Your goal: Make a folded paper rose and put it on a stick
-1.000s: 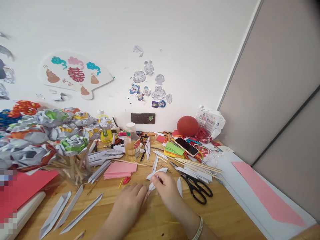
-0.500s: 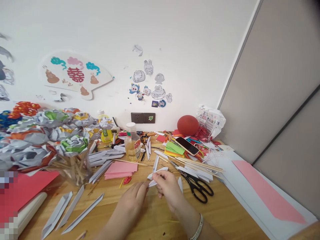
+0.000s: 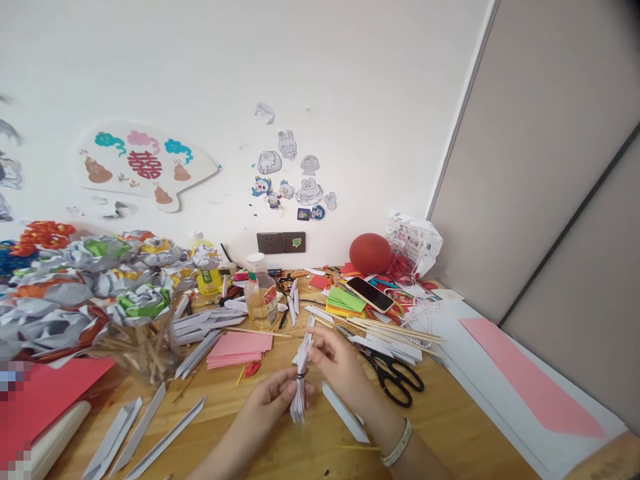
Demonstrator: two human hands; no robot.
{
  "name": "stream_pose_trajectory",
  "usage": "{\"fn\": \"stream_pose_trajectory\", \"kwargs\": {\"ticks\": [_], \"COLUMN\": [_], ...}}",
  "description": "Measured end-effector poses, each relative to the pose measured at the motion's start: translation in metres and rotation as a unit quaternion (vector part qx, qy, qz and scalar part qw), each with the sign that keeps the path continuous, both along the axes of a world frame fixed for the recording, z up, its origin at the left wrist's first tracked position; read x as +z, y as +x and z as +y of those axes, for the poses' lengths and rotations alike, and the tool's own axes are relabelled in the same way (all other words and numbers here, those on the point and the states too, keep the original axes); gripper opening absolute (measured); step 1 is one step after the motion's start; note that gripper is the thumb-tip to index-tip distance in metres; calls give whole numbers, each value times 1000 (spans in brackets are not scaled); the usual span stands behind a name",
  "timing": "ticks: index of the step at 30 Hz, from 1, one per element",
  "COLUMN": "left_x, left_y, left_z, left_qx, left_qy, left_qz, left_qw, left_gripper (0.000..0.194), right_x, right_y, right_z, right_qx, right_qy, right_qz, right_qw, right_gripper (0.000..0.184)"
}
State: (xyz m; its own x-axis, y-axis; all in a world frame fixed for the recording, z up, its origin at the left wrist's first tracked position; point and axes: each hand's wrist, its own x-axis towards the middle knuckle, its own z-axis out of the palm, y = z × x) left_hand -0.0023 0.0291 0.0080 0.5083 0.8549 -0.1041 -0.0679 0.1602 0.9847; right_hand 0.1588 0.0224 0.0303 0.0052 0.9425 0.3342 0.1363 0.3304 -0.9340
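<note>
A bundle of folded white paper strips (image 3: 299,408) stands upright in front of me, bound round its middle by a thin black band (image 3: 301,376). My left hand (image 3: 270,399) grips it at the band, thumb in front and fingertips showing behind. At its upper end, my right hand (image 3: 334,360) has thumb and fingers closed on the paper; part of the strips is hidden there. A loose folded white strip (image 3: 345,413) lies on the table under my right wrist. Black-handled scissors (image 3: 395,380) rest just right of that hand.
Paper flowers (image 3: 143,303) on sticks fill the left side. Pink paper squares (image 3: 240,350), a glue bottle (image 3: 261,297), wooden sticks (image 3: 390,330), a phone (image 3: 370,294) and a red balloon (image 3: 370,253) lie or stand behind my hands. More folded strips (image 3: 167,437) lie front left.
The bundle has turned from lying sideways between my hands to upright, its black band now showing. My left hand has opened around its middle; my right has shifted to its top. The view tilted slightly.
</note>
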Motion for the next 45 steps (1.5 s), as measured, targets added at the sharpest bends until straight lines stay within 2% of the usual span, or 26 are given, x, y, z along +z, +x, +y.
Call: {"fn": "stream_pose_trajectory", "kwargs": {"ticks": [2, 5, 8, 12, 14, 19, 23, 25, 30, 35, 39, 42, 45], "left_x": [0, 2, 2, 0, 1, 1, 2, 6, 8, -1, 2, 6, 4], "left_y": [0, 0, -1, -3, -5, -6, -7, -9, -14, -14, -12, -10, -8], "left_z": [2, 4, 6, 11, 13, 12, 12, 13, 15, 17, 13, 6, 3], "left_qx": [22, 41, 61, 98, 100, 75, 64, 48, -7, -19, -78, -81, -66], "left_qy": [2, 2, 4, 23, 38, 43, 36, 60, 120, 145, 139, 132, 157], "left_qz": [-8, -25, -19, -11, -8, 21, 39, 50, 107, 102, 111, 165, 226], "left_qw": [1000, 999, 998, 995, 994, 996, 996, 996, 987, 984, 981, 974, 959], "left_gripper": [49, 48, 50, 55, 55, 55, 59, 56, 45, 35, 37, 42, 35], "right_x": [2, 4, 4, 4, 4, 0, 0, 3, 6, -8, -11, -9, -10], "right_y": [0, 1, 2, 4, 4, 0, -1, 1, 1, -15, -18, -18, -19], "right_z": [-3, -7, -8, -7, -7, -9, -10, -10, -11, -11, -10, -9, -9], "right_qx": [-15, -9, -32, -59, -60, -41, -25, -12, 1, -58, -66, -76, -70], "right_qy": [65, 116, 162, 229, 239, 184, 164, 163, 164, 158, 140, 128, 130], "right_qz": [-130, -276, -355, -418, -437, -489, -489, -486, -508, -501, -514, -529, -549], "right_qw": [989, 954, 920, 877, 865, 852, 856, 858, 845, 849, 843, 835, 823], "right_gripper": [26, 42, 45, 29, 26, 51, 67, 62, 34, 30, 19, 16, 14]}}
